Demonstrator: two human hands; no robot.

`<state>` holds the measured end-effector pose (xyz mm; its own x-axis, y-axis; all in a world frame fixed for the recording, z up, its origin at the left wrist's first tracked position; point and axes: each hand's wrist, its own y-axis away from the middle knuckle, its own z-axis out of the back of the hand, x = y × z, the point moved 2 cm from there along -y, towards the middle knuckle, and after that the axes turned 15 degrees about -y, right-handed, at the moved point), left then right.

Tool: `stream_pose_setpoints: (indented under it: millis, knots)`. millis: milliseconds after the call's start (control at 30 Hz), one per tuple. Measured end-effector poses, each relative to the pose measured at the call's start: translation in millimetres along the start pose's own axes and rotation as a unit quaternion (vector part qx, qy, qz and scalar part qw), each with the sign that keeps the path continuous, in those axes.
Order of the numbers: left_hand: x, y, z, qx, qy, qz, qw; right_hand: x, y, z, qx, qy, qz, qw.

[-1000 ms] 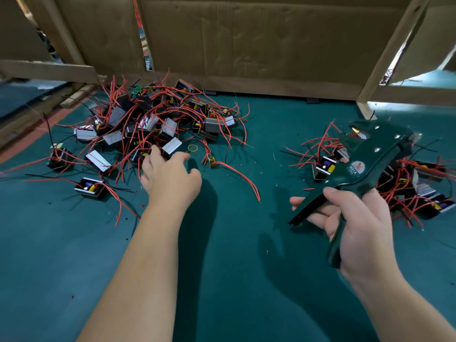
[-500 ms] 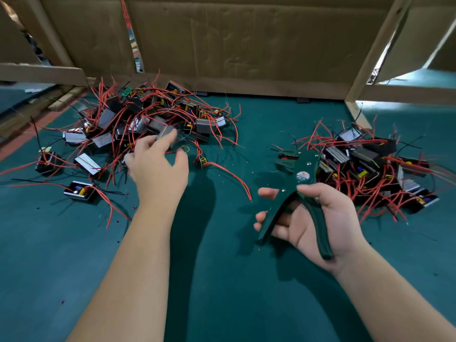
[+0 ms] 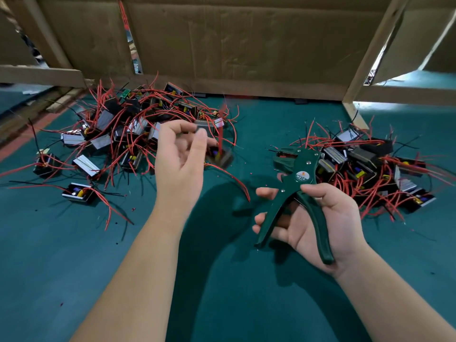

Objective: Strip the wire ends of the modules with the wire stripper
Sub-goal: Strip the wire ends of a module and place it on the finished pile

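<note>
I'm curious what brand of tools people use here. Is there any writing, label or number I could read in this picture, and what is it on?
"WBTA" (best reading, small letters): round label on the green wire stripper in the right hand.
Finer print under it: too small to read.
Blurred module held by the left hand: nothing readable.
Left pile, right pile, cardboard: no readable text.
</note>
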<state>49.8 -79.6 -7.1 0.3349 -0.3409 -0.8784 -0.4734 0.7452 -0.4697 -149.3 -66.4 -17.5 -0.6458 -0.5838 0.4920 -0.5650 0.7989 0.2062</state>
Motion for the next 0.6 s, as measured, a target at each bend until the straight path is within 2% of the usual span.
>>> stream_pose_setpoints:
  millis: [167,267,433,600]
  knots:
    - [2.0,4.2,-7.2,0.073,-0.038,0.026,0.996,-1.0,0.0,-2.2,0.011,-0.003,0.002,1.000]
    - [1.6,5.5,-7.5,0.084,-0.039,0.029,0.995,-1.7,0.1,-1.8,0.012,-0.005,0.000,1.000]
    - [-6.8,6.6,-8.3,0.077,0.021,0.062,0.995,-1.6,0.2,-1.5,0.016,-0.001,0.003,1.000]
    - [-7.1,7.9,-10.6,0.138,0.097,0.121,0.978,-2.0,1.3,-2.8,0.029,0.010,0.001,1.000]
